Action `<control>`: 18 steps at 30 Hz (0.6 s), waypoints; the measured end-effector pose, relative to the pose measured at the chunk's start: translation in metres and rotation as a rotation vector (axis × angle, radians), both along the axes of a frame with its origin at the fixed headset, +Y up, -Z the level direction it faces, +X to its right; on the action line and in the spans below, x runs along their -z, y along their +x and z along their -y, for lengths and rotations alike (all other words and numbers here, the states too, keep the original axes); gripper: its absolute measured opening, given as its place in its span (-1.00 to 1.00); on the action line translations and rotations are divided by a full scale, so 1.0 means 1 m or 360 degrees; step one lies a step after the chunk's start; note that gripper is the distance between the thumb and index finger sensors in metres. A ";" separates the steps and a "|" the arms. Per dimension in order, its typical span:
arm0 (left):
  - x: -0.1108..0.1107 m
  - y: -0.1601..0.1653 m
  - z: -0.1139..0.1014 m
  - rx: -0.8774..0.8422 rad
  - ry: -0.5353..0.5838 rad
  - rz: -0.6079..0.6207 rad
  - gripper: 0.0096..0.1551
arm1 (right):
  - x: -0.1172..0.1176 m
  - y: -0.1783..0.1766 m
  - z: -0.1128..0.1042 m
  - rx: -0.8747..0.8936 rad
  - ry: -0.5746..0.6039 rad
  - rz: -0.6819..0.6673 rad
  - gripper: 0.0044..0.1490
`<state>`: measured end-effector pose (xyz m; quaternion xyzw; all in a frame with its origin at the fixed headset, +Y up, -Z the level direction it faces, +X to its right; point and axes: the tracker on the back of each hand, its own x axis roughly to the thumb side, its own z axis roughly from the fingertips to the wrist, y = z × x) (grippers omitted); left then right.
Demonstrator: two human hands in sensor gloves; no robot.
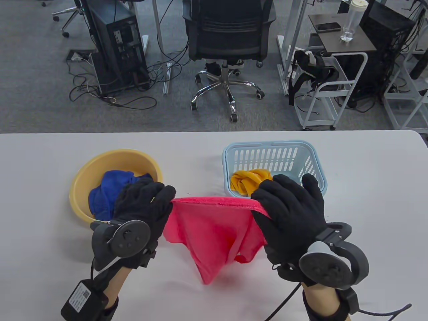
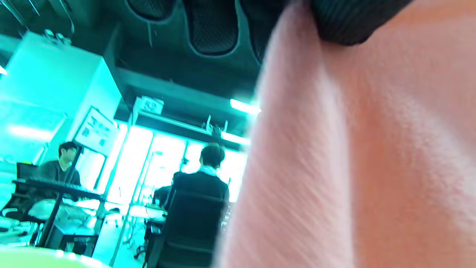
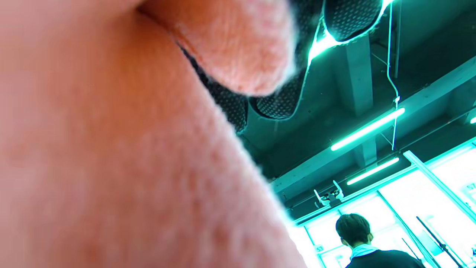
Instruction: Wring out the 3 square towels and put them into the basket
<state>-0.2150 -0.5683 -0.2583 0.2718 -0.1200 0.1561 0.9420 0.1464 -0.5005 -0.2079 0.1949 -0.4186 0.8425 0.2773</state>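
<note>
I hold a pink-red towel [image 1: 214, 230] stretched between both hands above the table, its lower part hanging in a point. My left hand [image 1: 147, 200] grips the towel's left top corner. My right hand [image 1: 287, 207] grips the right top edge. A blue towel [image 1: 107, 190] lies crumpled in the yellow basin [image 1: 100, 164] behind my left hand. A twisted yellow towel [image 1: 249, 182] lies in the light blue basket [image 1: 267, 150]. In both wrist views the pink towel [image 2: 372, 167] [image 3: 111, 167] fills the frame beside the gloved fingers [image 2: 215, 33] [image 3: 279, 100].
The white table [image 1: 367, 200] runs across the table view, with its far edge just behind the basin and basket. Beyond it stand an office chair [image 1: 227, 43], a computer tower [image 1: 117, 46] and a white cart [image 1: 331, 87].
</note>
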 end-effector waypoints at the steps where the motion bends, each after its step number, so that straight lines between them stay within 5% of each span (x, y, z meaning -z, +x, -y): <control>1: -0.003 -0.006 -0.005 -0.0105 0.0064 0.0032 -0.54 | 0.000 0.002 -0.002 -0.0012 -0.0030 -0.0026 -0.51; 5: -0.027 -0.026 -0.028 -0.0294 0.0425 0.0006 -0.55 | -0.003 0.003 -0.005 -0.0233 -0.0217 0.0093 -0.53; 9: -0.052 -0.026 -0.041 -0.0059 0.0840 -0.0217 -0.54 | -0.001 -0.001 -0.005 -0.0310 -0.0416 -0.0098 -0.54; 13: -0.054 -0.025 -0.043 0.0093 0.0861 -0.0340 -0.54 | 0.004 0.005 -0.005 -0.0163 -0.0379 -0.0280 -0.57; 18: -0.048 -0.024 -0.036 0.0091 0.0934 -0.0243 -0.53 | 0.009 0.010 -0.001 0.0013 -0.0228 -0.0241 -0.57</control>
